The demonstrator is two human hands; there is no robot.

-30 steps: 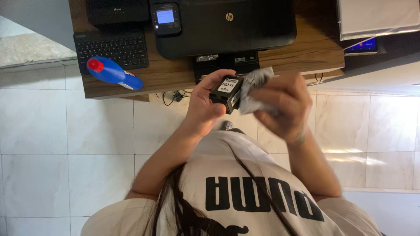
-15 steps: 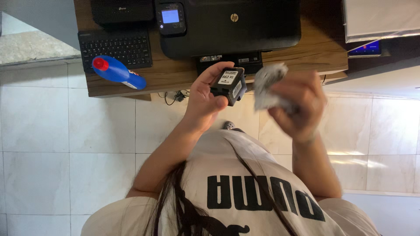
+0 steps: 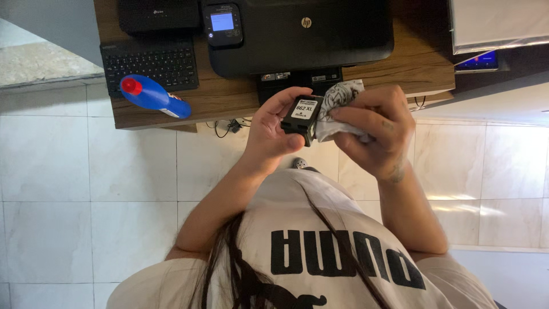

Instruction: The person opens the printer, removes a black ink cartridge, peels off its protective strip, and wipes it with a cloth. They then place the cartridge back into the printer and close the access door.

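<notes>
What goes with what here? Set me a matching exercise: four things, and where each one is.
1 ink cartridge
2 crumpled cloth
3 blue bottle
4 keyboard

A lying on its side on the desk
B in the left hand
C flat, beside the printer
D in the right hand

Pairs: 1-B, 2-D, 3-A, 4-C

My right hand (image 3: pixel 372 129) swings back in. Its crumpled cloth (image 3: pixel 337 109) now presses against the black ink cartridge (image 3: pixel 303 117) again.
</notes>
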